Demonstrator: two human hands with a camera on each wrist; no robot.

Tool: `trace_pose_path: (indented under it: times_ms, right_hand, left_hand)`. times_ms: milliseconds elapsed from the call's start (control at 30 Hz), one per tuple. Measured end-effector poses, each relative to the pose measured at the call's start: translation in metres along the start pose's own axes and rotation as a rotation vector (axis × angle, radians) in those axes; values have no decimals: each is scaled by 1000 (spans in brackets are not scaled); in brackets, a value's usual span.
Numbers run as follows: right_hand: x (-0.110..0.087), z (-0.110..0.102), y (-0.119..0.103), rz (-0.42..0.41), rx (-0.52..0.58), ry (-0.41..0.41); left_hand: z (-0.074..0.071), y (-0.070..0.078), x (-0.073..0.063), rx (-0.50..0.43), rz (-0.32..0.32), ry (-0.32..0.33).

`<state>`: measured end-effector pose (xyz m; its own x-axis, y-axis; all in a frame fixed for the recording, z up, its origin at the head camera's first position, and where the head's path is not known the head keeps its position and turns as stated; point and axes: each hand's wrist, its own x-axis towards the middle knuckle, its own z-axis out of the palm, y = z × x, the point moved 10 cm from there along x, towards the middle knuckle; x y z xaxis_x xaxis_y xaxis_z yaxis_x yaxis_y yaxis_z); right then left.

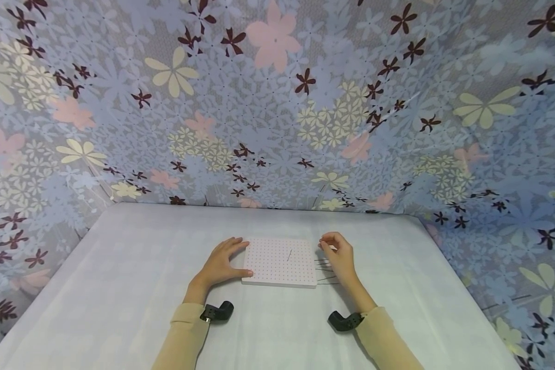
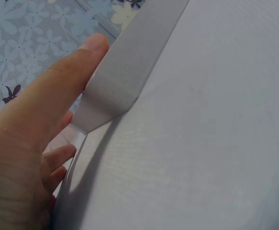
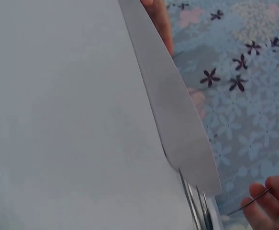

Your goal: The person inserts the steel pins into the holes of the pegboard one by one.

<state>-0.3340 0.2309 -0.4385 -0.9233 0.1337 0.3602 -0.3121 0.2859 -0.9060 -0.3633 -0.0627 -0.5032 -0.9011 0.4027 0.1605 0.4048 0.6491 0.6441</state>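
A white board (image 1: pixel 277 272) with a grid of small dots lies flat on the table. On its top, right of the middle, one thin dark rod (image 1: pixel 289 255) shows; whether it stands or lies I cannot tell. My left hand (image 1: pixel 220 263) is spread at the board's left side, its straight thumb (image 2: pixel 77 64) touching the near left corner and a forefinger reaching the far left one. Off the right edge, my right hand (image 1: pixel 341 255) pinches a thin metal rod (image 3: pixel 258 197) between thumb and fingers. Beneath that hand, several more thin rods (image 1: pixel 324 267) lie beside the board.
A pale cloth covers the table (image 1: pixel 134 288). Behind and around it hangs a flowered curtain (image 1: pixel 277 128). Each wrist wears a black camera, one at the left (image 1: pixel 219 311) and another at the right (image 1: pixel 344 321).
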Motion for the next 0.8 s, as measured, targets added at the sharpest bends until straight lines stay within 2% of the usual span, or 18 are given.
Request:
trace_pose_path:
  times_ms: [167,433,800]
  right_hand:
    - [-3,9,-6,9,33,-17]
    - [-9,26,-20,-26,-21,-70]
    - [-16,42,-15,56,-16,-130]
  left_hand:
    - [0,0,0,3,8,1]
    - [-1,1,0,9,8,3]
    - [-1,2,1,14,3,2]
